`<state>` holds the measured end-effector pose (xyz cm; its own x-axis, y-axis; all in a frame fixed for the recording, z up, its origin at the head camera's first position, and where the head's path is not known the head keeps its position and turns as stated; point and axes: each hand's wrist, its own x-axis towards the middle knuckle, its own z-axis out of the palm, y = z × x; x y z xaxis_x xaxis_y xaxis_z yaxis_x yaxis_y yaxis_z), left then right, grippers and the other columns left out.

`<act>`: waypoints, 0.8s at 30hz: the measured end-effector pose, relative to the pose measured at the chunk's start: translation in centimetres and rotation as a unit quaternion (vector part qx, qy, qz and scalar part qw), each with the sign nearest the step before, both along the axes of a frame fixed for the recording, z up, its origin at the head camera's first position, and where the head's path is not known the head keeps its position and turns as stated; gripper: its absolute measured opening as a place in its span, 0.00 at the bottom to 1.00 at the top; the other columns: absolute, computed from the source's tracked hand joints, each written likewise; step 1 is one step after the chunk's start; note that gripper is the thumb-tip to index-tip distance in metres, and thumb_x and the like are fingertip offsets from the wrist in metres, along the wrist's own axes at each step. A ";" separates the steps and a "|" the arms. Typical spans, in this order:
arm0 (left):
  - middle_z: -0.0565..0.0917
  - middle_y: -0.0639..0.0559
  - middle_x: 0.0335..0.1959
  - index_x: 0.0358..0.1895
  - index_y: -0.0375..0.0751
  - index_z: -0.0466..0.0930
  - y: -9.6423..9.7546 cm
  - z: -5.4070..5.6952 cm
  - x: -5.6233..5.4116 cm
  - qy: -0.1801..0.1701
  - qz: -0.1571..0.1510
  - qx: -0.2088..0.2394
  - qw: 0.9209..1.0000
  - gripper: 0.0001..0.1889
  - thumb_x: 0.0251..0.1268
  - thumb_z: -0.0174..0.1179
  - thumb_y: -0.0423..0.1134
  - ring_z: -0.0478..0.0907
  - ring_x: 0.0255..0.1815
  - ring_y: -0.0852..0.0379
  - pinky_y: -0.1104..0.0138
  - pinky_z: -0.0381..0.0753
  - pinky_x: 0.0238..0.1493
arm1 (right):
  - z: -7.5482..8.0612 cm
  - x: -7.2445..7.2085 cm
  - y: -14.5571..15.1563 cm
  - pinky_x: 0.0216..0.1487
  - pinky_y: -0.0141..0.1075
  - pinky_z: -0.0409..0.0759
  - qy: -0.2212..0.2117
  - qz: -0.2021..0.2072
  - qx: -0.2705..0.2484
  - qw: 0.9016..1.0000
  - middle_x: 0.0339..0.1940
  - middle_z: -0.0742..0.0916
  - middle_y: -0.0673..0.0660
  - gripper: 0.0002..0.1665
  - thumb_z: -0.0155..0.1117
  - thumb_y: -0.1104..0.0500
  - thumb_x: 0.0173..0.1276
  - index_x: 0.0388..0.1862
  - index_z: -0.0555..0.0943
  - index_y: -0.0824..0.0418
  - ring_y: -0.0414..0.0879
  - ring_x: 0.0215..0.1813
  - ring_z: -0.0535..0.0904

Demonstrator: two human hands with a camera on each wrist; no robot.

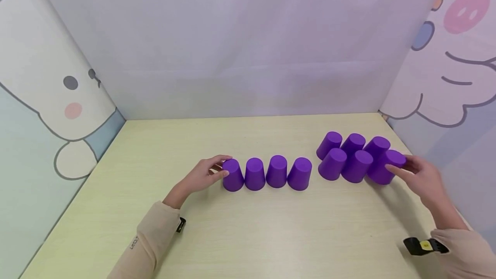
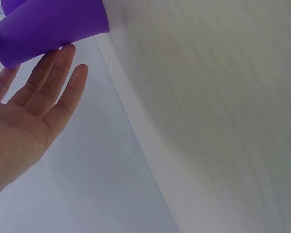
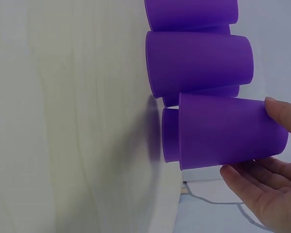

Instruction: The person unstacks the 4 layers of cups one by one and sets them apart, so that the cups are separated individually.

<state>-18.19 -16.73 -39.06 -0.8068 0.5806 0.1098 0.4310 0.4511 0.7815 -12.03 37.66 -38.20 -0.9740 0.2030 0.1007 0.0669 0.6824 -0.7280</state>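
All the cups are plain purple and stand upside down. My left hand (image 1: pixel 203 174) has its thumb and fingers around the leftmost cup (image 1: pixel 234 176) of a row in the middle of the table; the left wrist view shows this cup (image 2: pixel 53 29) between thumb and fingertips. At the right, my right hand (image 1: pixel 424 180) grips another purple cup (image 1: pixel 382 169) near its closed end. In the right wrist view that cup (image 3: pixel 228 131) hangs a little above the tabletop, overlapping a cup (image 3: pixel 170 136) behind it.
Several more cups continue the middle row, among them one at its right end (image 1: pixel 300 175). Beside the right hand, cups stand in two rows, with a front one (image 1: pixel 332 165) and a back one (image 1: pixel 329 144) at the left. Cloth walls (image 1: pixel 248 55) enclose the pale wooden table (image 1: pixel 271 236).
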 end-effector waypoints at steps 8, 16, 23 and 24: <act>0.79 0.44 0.47 0.60 0.38 0.68 0.0 0.1 0.1 0.003 -0.002 0.000 1.000 0.21 0.65 0.55 0.38 0.77 0.45 0.50 0.65 0.77 0.42 | -1.3 -0.5 0.2 0.30 0.18 0.67 -0.008 0.002 -0.003 1.000 0.35 0.77 0.36 0.37 0.66 0.49 0.58 0.56 0.69 0.74 0.16 0.32 0.67; 0.79 0.44 0.47 0.60 0.38 0.68 0.1 0.2 0.1 0.007 -0.001 -0.001 1.000 0.21 0.65 0.55 0.38 0.77 0.45 0.50 0.65 0.77 0.42 | -1.3 -0.1 0.1 0.31 0.18 0.68 -0.004 0.029 -0.007 1.000 0.32 0.70 0.23 0.36 0.66 0.51 0.59 0.55 0.66 0.76 0.14 0.34 0.66; 0.79 0.44 0.47 0.60 0.38 0.68 0.0 0.1 0.1 0.005 0.001 -0.003 1.000 0.21 0.65 0.55 0.38 0.77 0.44 0.50 0.65 0.77 0.41 | 0.1 0.5 -0.4 0.31 0.16 0.68 0.007 -0.001 0.014 1.000 0.47 0.79 0.48 0.42 0.64 0.48 0.60 0.63 0.62 0.73 0.16 0.35 0.64; 0.79 0.44 0.47 0.60 0.39 0.68 0.0 0.1 0.1 0.004 0.003 -0.004 1.000 0.21 0.65 0.55 0.38 0.77 0.45 0.50 0.65 0.77 0.41 | 0.4 0.5 -0.6 0.31 0.15 0.69 0.013 -0.007 0.010 1.000 0.47 0.79 0.49 0.41 0.64 0.48 0.60 0.63 0.62 0.73 0.16 0.35 0.64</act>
